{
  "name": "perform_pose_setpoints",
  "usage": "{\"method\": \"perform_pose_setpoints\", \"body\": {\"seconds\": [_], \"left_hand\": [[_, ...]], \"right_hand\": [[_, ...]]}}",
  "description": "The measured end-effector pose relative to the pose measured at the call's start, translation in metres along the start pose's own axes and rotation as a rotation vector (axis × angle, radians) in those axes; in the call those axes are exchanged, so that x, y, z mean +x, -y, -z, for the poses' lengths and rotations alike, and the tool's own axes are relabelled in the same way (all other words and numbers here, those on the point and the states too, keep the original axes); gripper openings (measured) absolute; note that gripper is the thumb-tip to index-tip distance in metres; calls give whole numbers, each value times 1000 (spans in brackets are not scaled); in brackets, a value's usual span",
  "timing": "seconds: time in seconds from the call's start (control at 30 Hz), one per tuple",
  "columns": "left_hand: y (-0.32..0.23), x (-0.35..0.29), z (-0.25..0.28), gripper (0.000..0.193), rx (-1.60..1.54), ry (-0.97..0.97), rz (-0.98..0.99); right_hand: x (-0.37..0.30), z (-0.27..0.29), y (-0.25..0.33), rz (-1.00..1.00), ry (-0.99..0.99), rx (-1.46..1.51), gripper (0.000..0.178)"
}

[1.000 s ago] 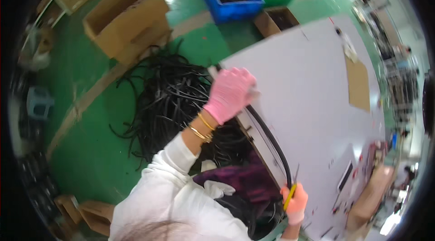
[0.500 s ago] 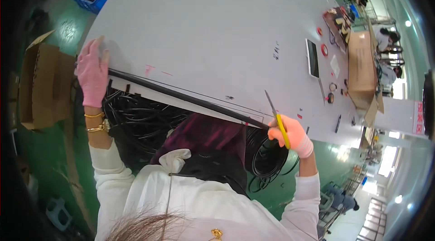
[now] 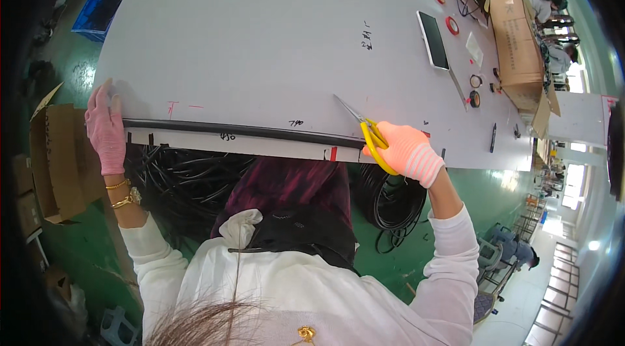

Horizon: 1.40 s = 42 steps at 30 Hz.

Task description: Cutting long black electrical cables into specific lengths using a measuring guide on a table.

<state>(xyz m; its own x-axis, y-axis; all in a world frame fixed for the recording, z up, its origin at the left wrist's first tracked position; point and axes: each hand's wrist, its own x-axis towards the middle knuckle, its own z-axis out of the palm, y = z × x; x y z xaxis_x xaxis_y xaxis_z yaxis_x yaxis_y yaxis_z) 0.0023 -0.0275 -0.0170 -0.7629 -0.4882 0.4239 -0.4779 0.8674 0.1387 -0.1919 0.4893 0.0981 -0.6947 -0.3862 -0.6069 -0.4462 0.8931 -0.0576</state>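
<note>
A long black tube lies along the near edge of the grey-white table, almost straight, over handwritten marks. At its left end my left hand, in a pink glove, rests at the table's corner with fingers stretched forward; the tube's end meets this hand. My right hand, in an orange-pink glove, is closed on a pair of scissors with yellow handles. Their pointed blades aim forward and left, above the table. The tube's right end reaches the fingers of this hand, which hide whether they also grip it.
Coils of black tubing hang or lie below the near edge. On the right are a phone-like tablet, tape rolls, a pen and a cardboard box. A blue crate and an open carton stand left.
The tube has swung from a slant to nearly level along the edge. My right hand with the scissors has come forward; the scissors now point more to the left. The view has shifted.
</note>
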Motion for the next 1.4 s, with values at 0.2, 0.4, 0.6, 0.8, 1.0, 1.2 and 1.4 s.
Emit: {"method": "perform_pose_setpoints", "body": {"seconds": [0.2,0.4,0.6,0.8,1.0,1.2,1.4], "left_hand": [[2,1,-1,43,30,26,11],[0,2,3,42,13,32,-11],[-2,3,5,40,2,44,-12],[0,3,2,39,15,31,-34],[2,4,2,39,6,49,-28],[5,3,0,40,2,32,-50],[3,4,4,40,1,35,-54]], "right_hand": [[7,9,5,-35,79,-73,35],[10,16,6,-54,131,-52,36],[4,8,-18,93,86,448,42],[0,-3,-25,51,88,659,44],[5,-4,-15,116,-28,107,45],[4,0,-7,91,-15,101,38],[5,0,-5,22,9,95,39]]}}
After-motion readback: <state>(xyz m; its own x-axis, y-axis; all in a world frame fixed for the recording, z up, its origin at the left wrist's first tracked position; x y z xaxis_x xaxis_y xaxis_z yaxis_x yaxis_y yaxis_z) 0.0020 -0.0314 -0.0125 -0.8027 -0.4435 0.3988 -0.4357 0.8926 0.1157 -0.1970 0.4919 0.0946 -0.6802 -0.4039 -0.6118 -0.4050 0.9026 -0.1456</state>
